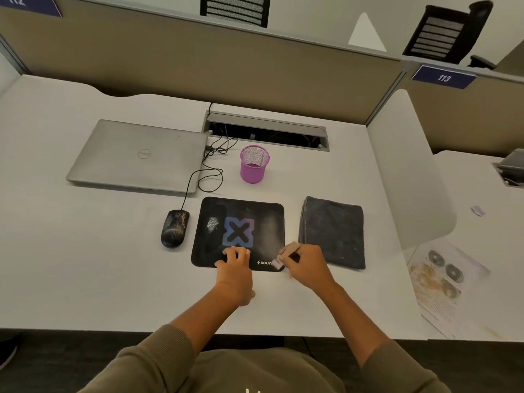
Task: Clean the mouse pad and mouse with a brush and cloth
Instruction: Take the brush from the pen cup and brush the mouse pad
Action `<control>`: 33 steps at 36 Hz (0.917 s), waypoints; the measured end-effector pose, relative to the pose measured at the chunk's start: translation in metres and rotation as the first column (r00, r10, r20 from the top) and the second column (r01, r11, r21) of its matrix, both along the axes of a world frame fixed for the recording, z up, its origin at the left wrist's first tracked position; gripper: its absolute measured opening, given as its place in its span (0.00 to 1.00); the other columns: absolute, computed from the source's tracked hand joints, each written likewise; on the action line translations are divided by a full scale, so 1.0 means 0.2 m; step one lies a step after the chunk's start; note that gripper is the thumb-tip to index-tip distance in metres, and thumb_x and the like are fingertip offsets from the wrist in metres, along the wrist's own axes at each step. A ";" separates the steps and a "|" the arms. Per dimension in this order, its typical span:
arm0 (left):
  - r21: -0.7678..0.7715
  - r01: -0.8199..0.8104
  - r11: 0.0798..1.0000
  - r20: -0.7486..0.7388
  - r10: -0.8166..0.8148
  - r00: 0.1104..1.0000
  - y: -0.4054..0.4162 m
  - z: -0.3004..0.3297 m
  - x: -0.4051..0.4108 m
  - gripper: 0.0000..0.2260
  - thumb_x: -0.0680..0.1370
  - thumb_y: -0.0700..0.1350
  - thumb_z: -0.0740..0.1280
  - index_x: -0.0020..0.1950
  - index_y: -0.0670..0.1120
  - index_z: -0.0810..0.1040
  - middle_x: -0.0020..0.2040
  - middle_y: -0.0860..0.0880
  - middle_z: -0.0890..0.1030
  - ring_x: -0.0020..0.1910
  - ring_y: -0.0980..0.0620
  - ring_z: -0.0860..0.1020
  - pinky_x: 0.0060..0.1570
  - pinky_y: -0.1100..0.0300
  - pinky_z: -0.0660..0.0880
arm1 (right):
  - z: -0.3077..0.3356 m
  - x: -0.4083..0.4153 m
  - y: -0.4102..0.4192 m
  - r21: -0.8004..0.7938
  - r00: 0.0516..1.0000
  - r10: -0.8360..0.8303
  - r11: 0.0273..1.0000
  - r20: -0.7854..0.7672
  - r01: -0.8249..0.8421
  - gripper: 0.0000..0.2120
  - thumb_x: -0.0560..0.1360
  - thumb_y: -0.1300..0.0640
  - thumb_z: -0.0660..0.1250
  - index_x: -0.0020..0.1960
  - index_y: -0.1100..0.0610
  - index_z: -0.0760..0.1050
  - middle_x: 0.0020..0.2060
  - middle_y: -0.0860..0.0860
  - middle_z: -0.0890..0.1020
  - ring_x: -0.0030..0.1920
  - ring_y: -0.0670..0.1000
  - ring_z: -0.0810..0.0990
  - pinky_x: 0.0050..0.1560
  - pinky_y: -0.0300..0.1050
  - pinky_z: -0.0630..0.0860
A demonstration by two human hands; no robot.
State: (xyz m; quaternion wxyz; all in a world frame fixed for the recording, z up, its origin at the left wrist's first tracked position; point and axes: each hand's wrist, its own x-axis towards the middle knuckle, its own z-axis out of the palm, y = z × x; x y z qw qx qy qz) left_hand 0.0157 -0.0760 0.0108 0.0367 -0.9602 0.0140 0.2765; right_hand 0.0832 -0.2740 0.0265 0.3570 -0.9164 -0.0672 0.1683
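Left hand (pixel 234 266) pressed flat, fingers spread, on the mouse pad's (pixel 241 214) near edge; right hand (pixel 304 265) gripped the brush (pixel 286 253) at its near-right corner, mouse (pixel 174 228) just left, cloth (pixel 333 231) right

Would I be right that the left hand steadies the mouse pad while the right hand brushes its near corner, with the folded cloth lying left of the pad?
Not quite: the head view shows the folded cloth right of the mouse pad; the mouse lies left. The rest holds: left hand, right hand, brush.

Closed laptop (pixel 139 156); purple mesh cup (pixel 254 164); printed sheet (pixel 442 282)
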 end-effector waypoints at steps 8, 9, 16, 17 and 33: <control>-0.015 -0.015 1.000 0.003 0.015 1.000 0.00 -0.01 -0.01 0.42 0.80 0.66 0.67 0.84 0.45 0.55 0.82 0.41 0.56 0.80 0.32 0.58 0.74 0.38 0.69 | 0.01 0.03 0.01 -0.055 0.989 0.024 0.998 0.144 -0.016 0.04 0.80 0.58 0.72 0.51 0.55 0.86 0.40 0.45 0.85 0.40 0.45 0.83 0.44 0.31 0.78; -0.015 -0.018 1.000 0.003 0.018 1.000 0.00 -0.01 -0.01 0.42 0.80 0.66 0.67 0.84 0.46 0.55 0.82 0.41 0.56 0.80 0.32 0.58 0.74 0.38 0.69 | 0.00 0.02 0.02 -0.044 0.992 0.057 0.998 0.110 -0.053 0.05 0.80 0.57 0.72 0.53 0.55 0.86 0.42 0.46 0.86 0.42 0.45 0.84 0.46 0.32 0.78; -0.013 -0.016 1.000 0.007 0.016 1.000 0.00 -0.02 -0.01 0.42 0.79 0.66 0.68 0.84 0.45 0.55 0.82 0.41 0.55 0.80 0.32 0.58 0.74 0.38 0.69 | 0.02 0.05 0.01 0.004 0.982 -0.062 0.998 0.181 0.062 0.04 0.80 0.59 0.73 0.48 0.56 0.86 0.35 0.40 0.82 0.36 0.43 0.83 0.38 0.31 0.78; -0.012 -0.016 1.000 0.007 0.016 1.000 0.00 -0.03 -0.01 0.42 0.79 0.65 0.68 0.84 0.45 0.55 0.82 0.41 0.55 0.80 0.32 0.58 0.74 0.38 0.69 | 0.02 0.05 0.02 0.008 0.986 -0.037 0.999 0.163 0.036 0.03 0.80 0.58 0.73 0.50 0.55 0.86 0.36 0.40 0.82 0.38 0.42 0.83 0.38 0.29 0.77; -0.049 -0.009 0.999 0.027 0.010 1.000 0.03 -0.03 -0.01 0.45 0.80 0.66 0.67 0.85 0.45 0.49 0.83 0.40 0.54 0.81 0.32 0.56 0.75 0.38 0.66 | 0.02 0.13 0.11 0.054 0.968 -0.181 0.983 0.172 0.174 0.03 0.80 0.57 0.73 0.51 0.54 0.86 0.42 0.45 0.85 0.41 0.44 0.84 0.45 0.35 0.81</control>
